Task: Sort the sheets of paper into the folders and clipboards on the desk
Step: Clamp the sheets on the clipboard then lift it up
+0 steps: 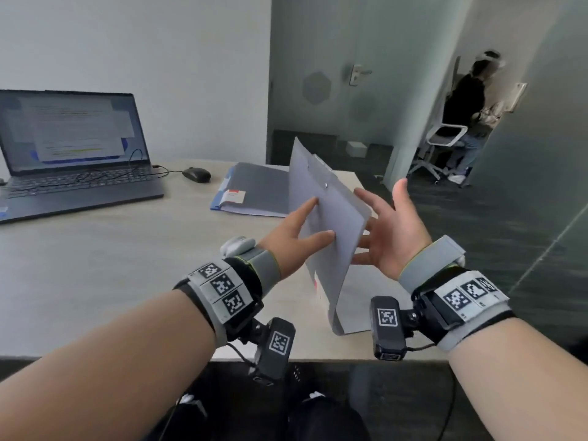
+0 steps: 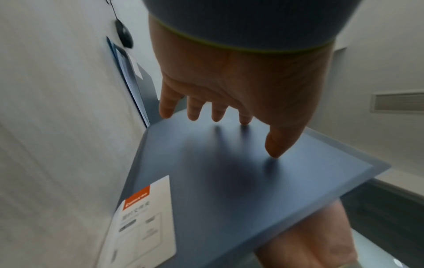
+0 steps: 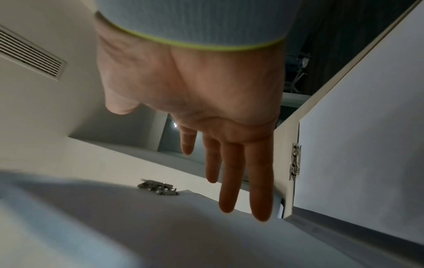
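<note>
A grey-blue folder (image 1: 324, 192) stands tilted on the desk (image 1: 127, 265), its cover raised between my two hands. My left hand (image 1: 318, 218) presses straight fingers (image 2: 192, 112) on the cover's outer face (image 2: 229, 172), which bears a white label with an orange stripe (image 2: 142, 226). My right hand (image 1: 378, 214) is spread flat behind the cover, fingers (image 3: 259, 181) straight. In the right wrist view a metal clip (image 3: 158, 188) sits on the pale inner side. The folder's other half (image 1: 359, 300) lies flat on the desk. A second grey folder (image 1: 251, 189) with a blue edge lies further back.
An open laptop (image 1: 73, 160) and a black mouse (image 1: 196, 175) with cables sit at the back left. The desk's front edge runs just under my wrists. Beyond the desk's right end, a person (image 1: 467, 116) sits on a white chair by a door.
</note>
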Tool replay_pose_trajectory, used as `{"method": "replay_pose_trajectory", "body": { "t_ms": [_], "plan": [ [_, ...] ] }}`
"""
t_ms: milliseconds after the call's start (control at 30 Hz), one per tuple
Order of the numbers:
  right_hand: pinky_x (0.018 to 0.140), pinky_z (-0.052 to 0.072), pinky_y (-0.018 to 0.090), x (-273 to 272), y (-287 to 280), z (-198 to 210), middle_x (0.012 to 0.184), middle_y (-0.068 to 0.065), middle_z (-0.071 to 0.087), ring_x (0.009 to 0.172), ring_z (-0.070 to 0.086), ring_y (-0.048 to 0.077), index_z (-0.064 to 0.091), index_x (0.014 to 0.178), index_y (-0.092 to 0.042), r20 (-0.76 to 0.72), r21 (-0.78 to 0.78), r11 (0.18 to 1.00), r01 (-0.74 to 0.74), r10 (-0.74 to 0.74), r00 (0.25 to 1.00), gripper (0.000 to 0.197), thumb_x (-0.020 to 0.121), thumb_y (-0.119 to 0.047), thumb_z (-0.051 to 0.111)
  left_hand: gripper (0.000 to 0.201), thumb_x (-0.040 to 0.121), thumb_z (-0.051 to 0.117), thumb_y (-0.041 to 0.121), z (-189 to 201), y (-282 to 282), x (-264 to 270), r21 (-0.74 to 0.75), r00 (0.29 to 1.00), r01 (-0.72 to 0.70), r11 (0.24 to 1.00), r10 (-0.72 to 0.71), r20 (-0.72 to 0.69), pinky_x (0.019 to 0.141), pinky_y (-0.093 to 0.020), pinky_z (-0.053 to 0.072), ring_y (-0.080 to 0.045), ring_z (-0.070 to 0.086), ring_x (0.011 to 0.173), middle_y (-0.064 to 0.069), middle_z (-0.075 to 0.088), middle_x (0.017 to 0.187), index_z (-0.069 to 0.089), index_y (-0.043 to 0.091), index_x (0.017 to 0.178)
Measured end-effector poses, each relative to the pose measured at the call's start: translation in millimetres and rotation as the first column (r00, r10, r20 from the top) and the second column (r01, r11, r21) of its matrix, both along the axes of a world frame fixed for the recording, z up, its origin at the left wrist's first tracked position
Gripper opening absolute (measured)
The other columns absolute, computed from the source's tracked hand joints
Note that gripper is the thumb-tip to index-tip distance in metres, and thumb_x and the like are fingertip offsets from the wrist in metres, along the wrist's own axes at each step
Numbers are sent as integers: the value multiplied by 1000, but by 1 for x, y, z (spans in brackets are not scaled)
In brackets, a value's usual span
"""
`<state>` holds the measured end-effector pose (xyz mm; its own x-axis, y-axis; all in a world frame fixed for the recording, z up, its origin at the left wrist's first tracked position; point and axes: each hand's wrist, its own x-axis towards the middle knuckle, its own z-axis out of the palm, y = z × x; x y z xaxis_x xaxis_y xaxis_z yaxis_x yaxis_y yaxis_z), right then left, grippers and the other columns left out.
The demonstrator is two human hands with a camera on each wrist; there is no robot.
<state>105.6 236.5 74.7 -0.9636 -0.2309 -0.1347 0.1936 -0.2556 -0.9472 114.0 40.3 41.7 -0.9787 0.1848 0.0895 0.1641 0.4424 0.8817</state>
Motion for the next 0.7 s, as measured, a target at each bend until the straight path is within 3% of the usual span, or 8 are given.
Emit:
{"method": "replay_pose_trajectory", "body": {
  "t_ms": [100, 233, 300, 433, 600, 700],
  "plan": [
    [77, 54, 53, 8, 18, -1, 131, 3, 65, 108, 67, 33, 48, 140, -39, -1, -40, 999, -15, 15, 1000, 78, 80, -85, 28, 79, 88, 59, 57, -6, 27, -8, -82, 996, 18, 997, -25, -81, 117, -33, 25, -15, 27, 147, 11, 21, 162, 15, 48, 153],
    [93, 46, 65, 19, 35, -7, 125, 11, 68, 115, 63, 37, 66, 124, -28, 91, -74, 997, 7, 0, 996, 75, 72, -78, 48, 78, 87, 55, 65, -9, 63, -15, -113, 996, 61, 992, -69, -64, 119, -32, 18, -14, 19, 149, 12, 13, 164, 14, 51, 152],
    [95, 45, 63, 23, 42, -9, 127, 13, 67, 118, 61, 38, 71, 118, -23, 112, -147, 989, -22, 39, 993, 72, 67, -70, 54, 76, 89, 53, 64, -8, 79, -15, -128, 993, 86, 988, -96, -72, 119, -30, 15, -13, 16, 150, 11, 12, 164, 14, 50, 152],
    [85, 50, 58, 22, 37, -13, 129, 15, 65, 111, 63, 38, 75, 112, -19, 77, -285, 954, -94, 120, 990, 61, 66, -48, 48, 77, 88, 55, 63, -9, 75, -19, -192, 994, 44, 980, -62, -90, 121, -31, 14, -15, 16, 151, 9, 11, 165, 16, 48, 153],
    [87, 43, 71, 3, 34, -44, 132, 20, 61, 113, 58, 44, 65, 127, -13, 148, -330, 941, -78, 133, 980, 62, 75, -35, 39, 76, 88, 55, 63, -11, 58, -24, -334, 999, -2, 942, -15, -50, 120, -32, 14, -17, 19, 150, 8, 14, 164, 21, 45, 153],
    [77, 51, 57, -6, 41, -61, 114, 18, 65, 92, 63, 38, 66, 121, -13, 203, -194, 981, 4, 36, 979, 56, 79, -38, 41, 73, 88, 55, 63, -29, 53, -28, -437, 1000, 10, 900, -8, 5, 120, -32, 18, -19, 26, 148, 7, 22, 162, 28, 39, 152]
  ]
}}
